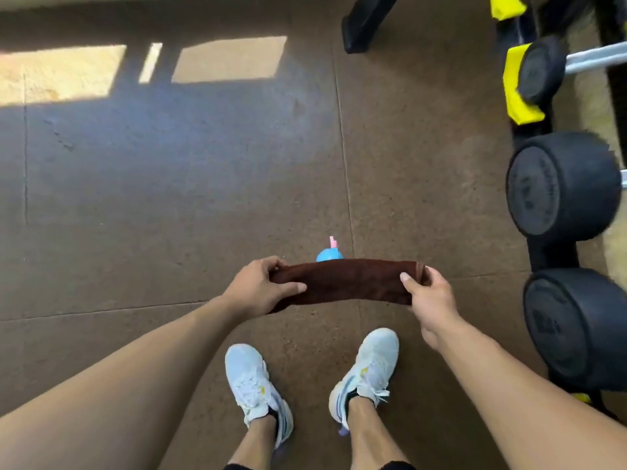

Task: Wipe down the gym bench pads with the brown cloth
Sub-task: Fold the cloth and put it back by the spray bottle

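The brown cloth (349, 282) is folded into a long band and held level above the floor, in front of my feet. My left hand (261, 286) grips its left end, thumb on top. My right hand (428, 300) grips its right end the same way. No bench pad is in view.
A blue spray bottle (329, 254) with a pink nozzle stands on the brown rubber floor (169, 184) just behind the cloth. A rack of black dumbbells (559, 184) with yellow brackets lines the right side. A black frame foot (359, 32) sits at the top. Sunlit patches lie at upper left.
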